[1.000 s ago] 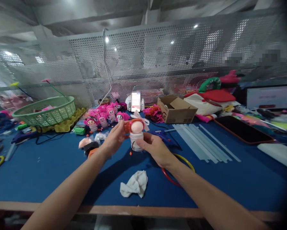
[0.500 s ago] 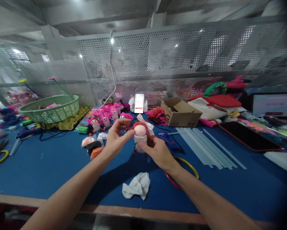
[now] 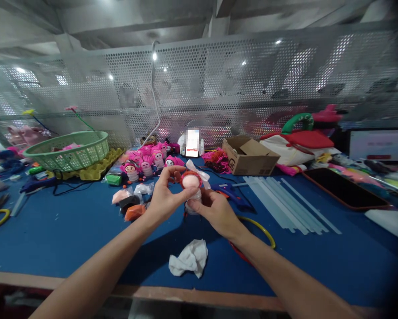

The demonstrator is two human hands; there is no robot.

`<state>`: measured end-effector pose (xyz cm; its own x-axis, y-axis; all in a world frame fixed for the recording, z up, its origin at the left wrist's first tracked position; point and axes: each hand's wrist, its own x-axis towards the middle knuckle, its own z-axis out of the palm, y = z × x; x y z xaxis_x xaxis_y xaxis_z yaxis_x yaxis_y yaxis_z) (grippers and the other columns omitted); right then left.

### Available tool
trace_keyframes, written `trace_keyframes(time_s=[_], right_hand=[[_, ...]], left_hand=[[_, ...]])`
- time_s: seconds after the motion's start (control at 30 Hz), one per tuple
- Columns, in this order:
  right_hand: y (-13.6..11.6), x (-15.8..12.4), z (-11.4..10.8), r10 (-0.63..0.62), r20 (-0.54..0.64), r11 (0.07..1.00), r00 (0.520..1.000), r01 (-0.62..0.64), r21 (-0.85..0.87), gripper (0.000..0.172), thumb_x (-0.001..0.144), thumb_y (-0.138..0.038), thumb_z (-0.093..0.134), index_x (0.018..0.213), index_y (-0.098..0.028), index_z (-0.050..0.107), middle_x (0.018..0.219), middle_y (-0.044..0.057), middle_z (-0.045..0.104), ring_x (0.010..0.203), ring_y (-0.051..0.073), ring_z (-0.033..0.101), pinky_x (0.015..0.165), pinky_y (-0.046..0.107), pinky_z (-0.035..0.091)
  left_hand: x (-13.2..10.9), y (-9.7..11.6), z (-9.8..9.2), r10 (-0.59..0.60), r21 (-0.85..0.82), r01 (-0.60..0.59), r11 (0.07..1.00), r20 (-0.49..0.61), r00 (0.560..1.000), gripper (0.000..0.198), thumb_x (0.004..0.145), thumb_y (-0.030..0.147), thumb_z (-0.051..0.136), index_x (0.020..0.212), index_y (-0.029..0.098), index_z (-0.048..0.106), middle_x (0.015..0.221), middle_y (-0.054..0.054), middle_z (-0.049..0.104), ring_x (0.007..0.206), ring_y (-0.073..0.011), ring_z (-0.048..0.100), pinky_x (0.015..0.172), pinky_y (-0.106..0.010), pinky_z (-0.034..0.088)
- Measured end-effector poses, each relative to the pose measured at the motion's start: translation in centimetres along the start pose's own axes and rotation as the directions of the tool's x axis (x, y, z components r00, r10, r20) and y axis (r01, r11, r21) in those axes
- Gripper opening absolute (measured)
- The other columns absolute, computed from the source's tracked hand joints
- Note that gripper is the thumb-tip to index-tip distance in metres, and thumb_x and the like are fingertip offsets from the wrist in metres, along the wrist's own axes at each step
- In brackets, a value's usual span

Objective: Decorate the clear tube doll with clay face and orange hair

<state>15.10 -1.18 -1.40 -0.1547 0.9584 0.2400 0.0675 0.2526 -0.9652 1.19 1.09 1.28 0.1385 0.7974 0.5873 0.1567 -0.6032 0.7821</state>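
My left hand (image 3: 169, 193) and right hand (image 3: 220, 214) both grip the doll (image 3: 191, 182). Uneven finger pressure could deform it.

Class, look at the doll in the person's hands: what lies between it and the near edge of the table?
A crumpled white tissue lies on the blue table between the doll and the near edge, as the head view shows.

We face a grey perforated metal screen (image 3: 199, 79) at twelve o'clock, running from nine to three behind our blue-topped table (image 3: 102, 248). Its brown front edge (image 3: 159, 292) lies at six. Above twelve we see a concrete ceiling (image 3: 139, 20); white lights glow at ten (image 3: 20, 70) and one.
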Motion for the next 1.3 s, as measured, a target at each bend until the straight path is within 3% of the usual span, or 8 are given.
trace_keyframes(time_s=[0.43, 0.67, 0.83, 1.0, 1.07, 1.17, 1.23, 1.3], right_hand=[[0.0, -0.1, 0.2, -0.004, -0.065, 0.993, 0.998, -0.003, -0.118, 0.034, 0.062, -0.039, 0.066, 0.083, -0.013, 0.058, 0.077, 0.007, 0.064, 0.068, 0.02, 0.058, 0.063, 0.029, 0.045], [0.0, 0.3, -0.1, 0.095, -0.021, 0.972, 0.995, -0.088, 0.216, 0.042, 0.064, -0.044, 0.064, 0.091, -0.013, 0.058, 0.082, 0.006, 0.066, 0.073, 0.018, 0.059, 0.064, 0.029, 0.046], [-1.1, 0.2, -1.2, 0.045, 0.091, 0.959, 0.995, -0.069, 0.276, 0.039, 0.064, -0.038, 0.067, 0.093, -0.014, 0.059, 0.09, 0.006, 0.066, 0.081, 0.018, 0.06, 0.075, 0.031, 0.046], [-1.8, -0.3, -2.0, 0.075, 0.314, 0.996, 0.947, -0.087, 0.024, 0.031, 0.067, -0.036, 0.064, 0.088, -0.014, 0.06, 0.084, 0.004, 0.066, 0.073, 0.016, 0.061, 0.066, 0.029, 0.047], [-1.1, -0.1, -1.8, 0.091, 0.321, 0.992, 0.943, -0.059, -0.108, 0.033, 0.066, -0.036, 0.064, 0.09, -0.015, 0.06, 0.083, 0.003, 0.067, 0.073, 0.017, 0.061, 0.066, 0.03, 0.048], [0.5, 0.5, -1.3, 0.101, 0.214, 0.942, 0.972, -0.024, -0.335, 0.04, 0.064, -0.034, 0.065, 0.099, -0.016, 0.059, 0.085, 0.002, 0.067, 0.076, 0.019, 0.061, 0.071, 0.032, 0.047], [1.5, 0.9, -1.0, 0.12, 0.139, 0.893, 0.983, -0.046, -0.447, 0.045, 0.063, -0.033, 0.064, 0.104, -0.016, 0.057, 0.086, 0.003, 0.067, 0.077, 0.02, 0.061, 0.072, 0.033, 0.046], [2.1, 1.2, -0.9, 0.147, 0.089, 0.848, 0.985, -0.079, -0.524, 0.046, 0.063, -0.034, 0.063, 0.103, -0.014, 0.058, 0.085, 0.004, 0.067, 0.078, 0.021, 0.061, 0.071, 0.033, 0.046]], left_hand=[[-0.3, 0.6, 0.9, 0.043, 0.207, -0.023, 0.978, -0.093, 0.995, 0.032, 0.071, 0.025, 0.058, 0.101, 0.02, 0.046, 0.093, -0.004, 0.051, 0.084, -0.0149, 0.049, 0.076, -0.028, 0.04], [0.1, 0.4, 0.2, 0.013, 0.109, -0.004, 0.994, -0.079, 0.997, 0.036, 0.07, 0.031, 0.06, 0.102, 0.018, 0.048, 0.093, -0.004, 0.053, 0.086, -0.014, 0.049, 0.078, -0.026, 0.039], [1.5, -0.2, -2.0, -0.051, 0.045, 0.056, 0.997, -0.115, 0.992, 0.026, 0.074, 0.034, 0.056, 0.094, 0.017, 0.053, 0.084, -0.002, 0.056, 0.073, -0.01, 0.052, 0.067, -0.022, 0.041], [3.4, -0.6, -6.8, -0.12, 0.226, 0.128, 0.966, -0.047, 0.992, 0.027, 0.07, 0.035, 0.058, 0.087, 0.015, 0.054, 0.07, 0.0, 0.057, 0.062, -0.0093, 0.052, 0.058, -0.02, 0.04], [3.6, -1.0, -9.0, -0.211, 0.466, 0.172, 0.868, 0.034, 0.977, 0.025, 0.071, 0.033, 0.057, 0.086, 0.014, 0.056, 0.072, -0.001, 0.059, 0.064, -0.0104, 0.054, 0.059, -0.02, 0.041], [3.3, -1.9, -11.7, -0.393, 0.84, 0.153, 0.521, 0.077, 0.916, 0.017, 0.072, 0.027, 0.053, 0.08, 0.015, 0.06, 0.075, -0.004, 0.064, 0.068, -0.014, 0.057, 0.061, -0.023, 0.042], [3.1, -2.7, -12.6, -0.451, 0.924, 0.134, 0.357, 0.045, 0.891, 0.014, 0.07, 0.023, 0.054, 0.075, 0.014, 0.063, 0.073, -0.006, 0.065, 0.07, -0.0182, 0.059, 0.063, -0.026, 0.041], [3.0, -3.5, -12.8, -0.462, 0.941, 0.128, 0.313, 0.033, 0.886, 0.015, 0.069, 0.021, 0.054, 0.076, 0.014, 0.064, 0.076, -0.008, 0.066, 0.073, -0.0207, 0.06, 0.065, -0.028, 0.042]])
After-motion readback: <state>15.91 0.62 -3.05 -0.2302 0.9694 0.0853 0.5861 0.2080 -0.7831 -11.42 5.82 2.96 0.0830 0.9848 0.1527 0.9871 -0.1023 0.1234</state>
